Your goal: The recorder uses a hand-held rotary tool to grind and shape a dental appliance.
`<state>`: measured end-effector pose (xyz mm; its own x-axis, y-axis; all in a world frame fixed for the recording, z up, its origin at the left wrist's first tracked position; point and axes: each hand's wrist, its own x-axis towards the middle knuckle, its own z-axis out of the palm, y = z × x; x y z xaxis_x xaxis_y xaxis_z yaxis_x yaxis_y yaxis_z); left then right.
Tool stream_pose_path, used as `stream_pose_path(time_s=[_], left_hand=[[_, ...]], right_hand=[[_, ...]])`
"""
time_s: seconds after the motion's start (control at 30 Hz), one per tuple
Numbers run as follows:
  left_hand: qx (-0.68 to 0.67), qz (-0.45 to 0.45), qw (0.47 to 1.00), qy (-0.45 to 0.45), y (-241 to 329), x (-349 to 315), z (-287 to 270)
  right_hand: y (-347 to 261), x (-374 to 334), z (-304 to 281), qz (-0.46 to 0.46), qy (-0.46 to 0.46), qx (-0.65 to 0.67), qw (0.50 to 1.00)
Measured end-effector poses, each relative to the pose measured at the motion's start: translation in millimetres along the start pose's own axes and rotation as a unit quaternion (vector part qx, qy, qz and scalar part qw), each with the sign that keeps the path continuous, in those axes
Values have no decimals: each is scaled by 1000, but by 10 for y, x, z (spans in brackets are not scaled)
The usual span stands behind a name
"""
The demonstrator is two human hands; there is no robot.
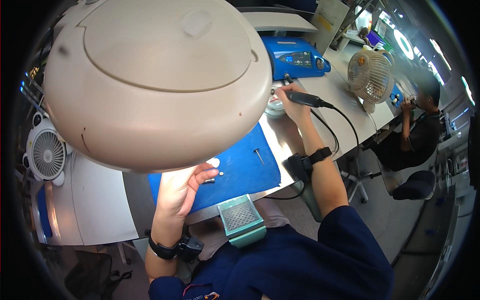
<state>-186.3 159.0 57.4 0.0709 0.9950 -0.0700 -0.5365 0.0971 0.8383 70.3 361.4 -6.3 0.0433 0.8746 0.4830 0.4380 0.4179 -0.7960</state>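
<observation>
One lamp head (160, 115) foremost. Green tray (242, 216) at near edge of bench (281, 170). Left hand (181, 190) over blue mat (240, 175), fingers curled, partly covered by lamp head; cannot tell whether they grip anything. Small metal parts (210, 180) on mat just beside them; pin (259, 156) farther right. Right hand (296, 106) grasping black handpiece (310, 100) near round container (275, 109) beyond mat. Farther: blue control unit (295, 45), fan (370, 76), seated co-worker (422, 132).
</observation>
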Motion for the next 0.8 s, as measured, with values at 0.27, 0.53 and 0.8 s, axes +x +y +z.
stream_pose_path(time_s=[0.27,0.53,0.8], left_hand=[[-46,10,999,21,0,24,60],[-93,1,996,14,-45,29,44],[-71,39,997,13,-84,10,66]], right_hand=[[-917,-269,2,14,23,326,945],[-1753,-1033,22,-97,-175,315,928],[-1698,-1089,160,-279,-125,253,918]])
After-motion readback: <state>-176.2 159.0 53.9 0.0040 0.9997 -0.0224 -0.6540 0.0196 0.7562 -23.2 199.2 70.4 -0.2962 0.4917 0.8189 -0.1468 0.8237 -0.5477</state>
